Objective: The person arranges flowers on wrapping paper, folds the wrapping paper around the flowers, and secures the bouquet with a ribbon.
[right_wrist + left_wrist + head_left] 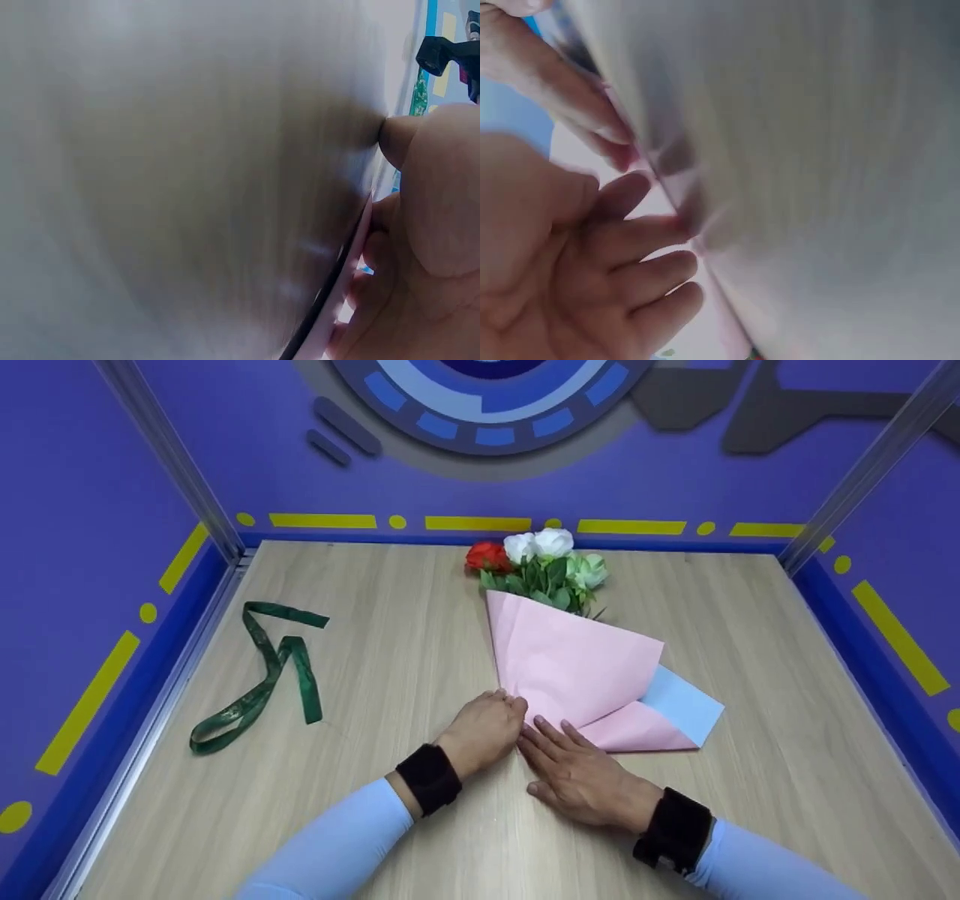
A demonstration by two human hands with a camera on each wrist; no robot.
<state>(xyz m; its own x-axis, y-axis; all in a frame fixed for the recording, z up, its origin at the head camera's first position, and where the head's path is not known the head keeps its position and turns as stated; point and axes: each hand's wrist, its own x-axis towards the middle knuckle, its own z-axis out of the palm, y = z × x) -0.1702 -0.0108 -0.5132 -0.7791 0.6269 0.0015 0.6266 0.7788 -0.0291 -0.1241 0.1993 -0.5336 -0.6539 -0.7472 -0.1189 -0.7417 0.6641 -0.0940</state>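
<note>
A bouquet lies on the table, partly wrapped in pink wrapping paper with a light blue inner side. Out of its top come a red rose, white roses, a pale green rose and green leaves. At the paper's narrow lower end my left hand pinches the edge with curled fingers. My right hand presses on the lower fold with its fingers extended, close beside the left. In the left wrist view, the fingertips meet the paper's edge. The stems are hidden inside the wrap.
A dark green ribbon lies loosely looped on the table's left side. The wooden table is bounded by purple-blue panels with yellow markings at the back and both sides. Metal posts stand at the back corners.
</note>
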